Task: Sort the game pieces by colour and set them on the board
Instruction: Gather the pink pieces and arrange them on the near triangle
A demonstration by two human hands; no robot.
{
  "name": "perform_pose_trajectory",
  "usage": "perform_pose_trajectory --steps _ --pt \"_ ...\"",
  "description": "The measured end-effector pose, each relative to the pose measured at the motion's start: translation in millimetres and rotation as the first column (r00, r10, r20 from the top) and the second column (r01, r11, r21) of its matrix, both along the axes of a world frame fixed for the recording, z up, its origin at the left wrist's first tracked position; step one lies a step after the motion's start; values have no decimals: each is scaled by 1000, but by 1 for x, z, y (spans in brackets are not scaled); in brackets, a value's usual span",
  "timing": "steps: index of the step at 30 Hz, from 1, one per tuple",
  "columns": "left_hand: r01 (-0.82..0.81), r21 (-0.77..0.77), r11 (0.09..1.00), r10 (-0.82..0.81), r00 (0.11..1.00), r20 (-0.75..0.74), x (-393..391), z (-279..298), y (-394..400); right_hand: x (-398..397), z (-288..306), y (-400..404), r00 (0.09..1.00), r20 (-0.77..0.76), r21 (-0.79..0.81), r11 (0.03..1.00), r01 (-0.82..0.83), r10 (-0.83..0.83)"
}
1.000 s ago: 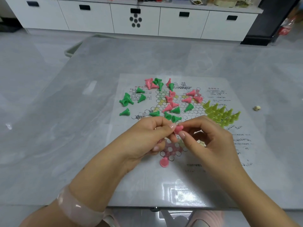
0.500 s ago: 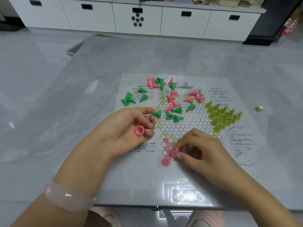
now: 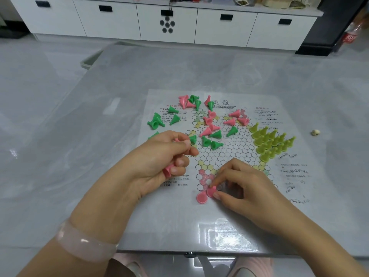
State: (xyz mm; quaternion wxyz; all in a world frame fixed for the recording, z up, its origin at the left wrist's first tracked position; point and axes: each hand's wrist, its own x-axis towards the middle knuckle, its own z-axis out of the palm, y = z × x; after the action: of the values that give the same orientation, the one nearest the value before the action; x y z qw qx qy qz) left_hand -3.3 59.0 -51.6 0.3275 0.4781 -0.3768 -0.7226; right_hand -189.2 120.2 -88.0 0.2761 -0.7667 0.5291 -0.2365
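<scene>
A paper game board (image 3: 235,156) with printed circles lies on the table. Pink cones (image 3: 209,120) and green cones (image 3: 211,142) lie mixed over its far half, with more green cones (image 3: 157,121) off its left side. Yellow-green cones (image 3: 271,142) stand grouped on the right point. My right hand (image 3: 241,186) pinches a pink cone (image 3: 211,191) at the board's near point, beside another pink cone (image 3: 201,197) standing there. My left hand (image 3: 159,162) is curled round pink cones (image 3: 166,171), hovering left of the board's middle.
The grey glossy table (image 3: 79,156) has its near edge just below my wrists. A small white die (image 3: 315,132) lies to the right of the board. White cabinets (image 3: 169,21) stand beyond the table, and a drinks bottle (image 3: 351,35) at far right.
My hands met above the board, then parted. The right hand went down to the near point with a pink cone; the left hand drew back to the left with its pink cones.
</scene>
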Motion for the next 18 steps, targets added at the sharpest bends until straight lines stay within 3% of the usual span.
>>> perform_pose_trajectory --steps 7,11,15,18 --pt "32 -93 995 -29 999 44 0 0 1 1 0 0 1000 -13 -13 1000 -1 1" --pt "-102 -91 991 103 995 13 4 1 -4 -3 8 1 998 44 3 999 53 -53" --pt "-279 -20 960 275 956 -106 8 3 -11 -15 27 -16 974 68 -89 971 220 -215" --pt "-332 33 943 333 927 -175 9 6 -14 -20 44 -53 963 -118 -163 961 222 -242"
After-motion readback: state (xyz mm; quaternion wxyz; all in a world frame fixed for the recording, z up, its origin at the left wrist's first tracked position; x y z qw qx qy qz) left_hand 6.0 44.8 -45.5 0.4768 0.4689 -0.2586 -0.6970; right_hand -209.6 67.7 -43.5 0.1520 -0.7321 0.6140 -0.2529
